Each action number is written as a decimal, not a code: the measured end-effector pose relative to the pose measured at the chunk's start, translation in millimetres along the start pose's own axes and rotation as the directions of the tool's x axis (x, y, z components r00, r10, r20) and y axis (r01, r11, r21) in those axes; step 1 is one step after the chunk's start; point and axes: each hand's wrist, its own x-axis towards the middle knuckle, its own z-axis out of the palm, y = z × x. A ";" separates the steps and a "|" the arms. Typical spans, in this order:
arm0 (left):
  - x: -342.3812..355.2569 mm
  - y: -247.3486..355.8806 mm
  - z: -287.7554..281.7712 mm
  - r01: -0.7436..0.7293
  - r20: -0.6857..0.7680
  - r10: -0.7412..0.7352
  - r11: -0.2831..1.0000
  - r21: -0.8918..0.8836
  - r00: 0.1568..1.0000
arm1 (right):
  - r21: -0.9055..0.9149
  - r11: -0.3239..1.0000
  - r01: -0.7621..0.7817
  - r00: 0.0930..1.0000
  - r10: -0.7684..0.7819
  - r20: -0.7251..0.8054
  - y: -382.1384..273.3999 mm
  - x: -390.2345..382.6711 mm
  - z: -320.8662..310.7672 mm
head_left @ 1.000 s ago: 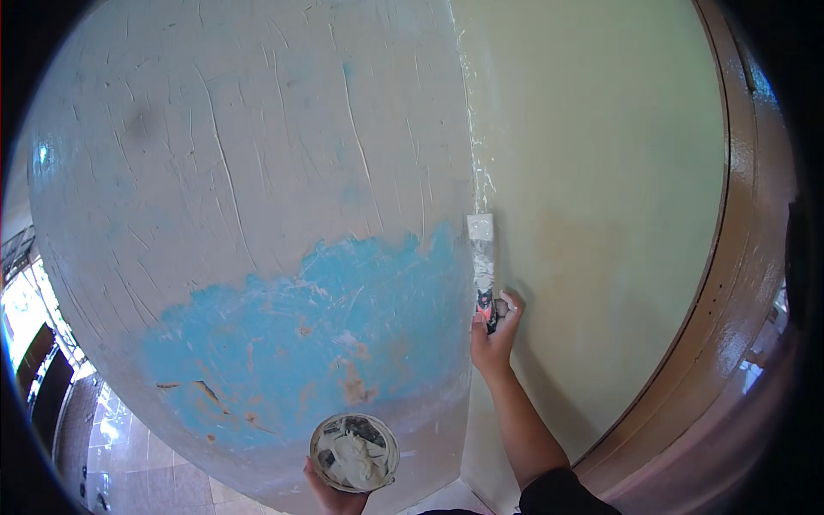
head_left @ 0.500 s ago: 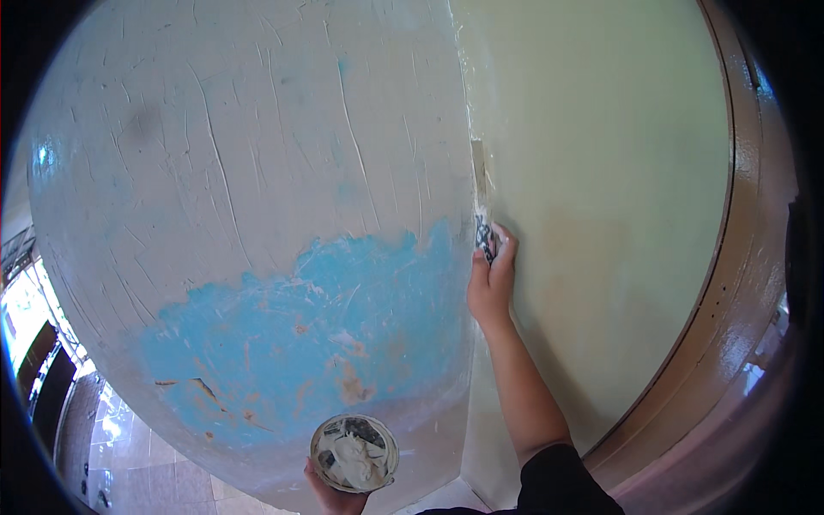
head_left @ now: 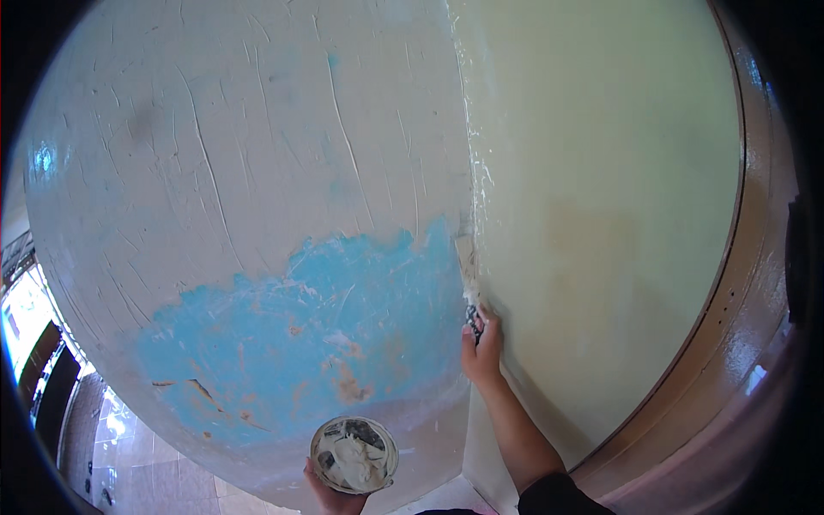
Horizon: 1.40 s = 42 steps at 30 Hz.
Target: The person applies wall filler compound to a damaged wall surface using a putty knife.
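Note:
My right hand (head_left: 482, 348) is closed round the dark, white-smeared handle of a putty knife (head_left: 468, 273). Its blade points up and lies along the corner where the two walls meet. Low in the view, my left hand (head_left: 333, 496) grips a round tub of white filler paste (head_left: 354, 462) from its left and underside. Inside the tub, a pale mound of paste sits among dark bare patches. The left wall (head_left: 275, 154) carries greyish filler with raised vertical ridges above a bare blue patch (head_left: 257, 343).
A pale green wall (head_left: 618, 172) stands on the right, bordered by a glossy brown frame (head_left: 687, 378). White smears (head_left: 482, 184) mark the corner line. Tiled floor (head_left: 159, 472) shows at lower left, near dark panels (head_left: 50, 386) and a bright opening.
My right hand has moved down along the corner with the putty knife, from above the blue patch's edge to beside it. White smears now show higher up. My left hand and tub stay nearly still.

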 end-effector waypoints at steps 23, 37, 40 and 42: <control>-3.9 -18.9 13.3 0.029 0.051 -0.024 0.995 -0.099 0.998 | 0.031 0.998 0.064 0.998 -0.064 0.021 -47.7 39.8 -17.8; -20.4 -5.5 -2.9 -0.077 0.039 0.086 0.982 -0.174 0.996 | -0.271 0.955 -0.119 0.936 0.199 0.292 -26.6 -28.7 -29.9; -40.8 9.5 3.6 -0.090 0.058 0.102 0.979 -0.180 0.993 | -0.113 0.974 -0.198 0.934 0.223 0.278 -36.2 -42.1 -51.0; -37.2 27.9 23.2 -0.118 0.068 0.130 0.980 -0.159 0.989 | 0.041 0.993 -0.111 0.981 0.102 0.163 -45.2 -50.6 -56.9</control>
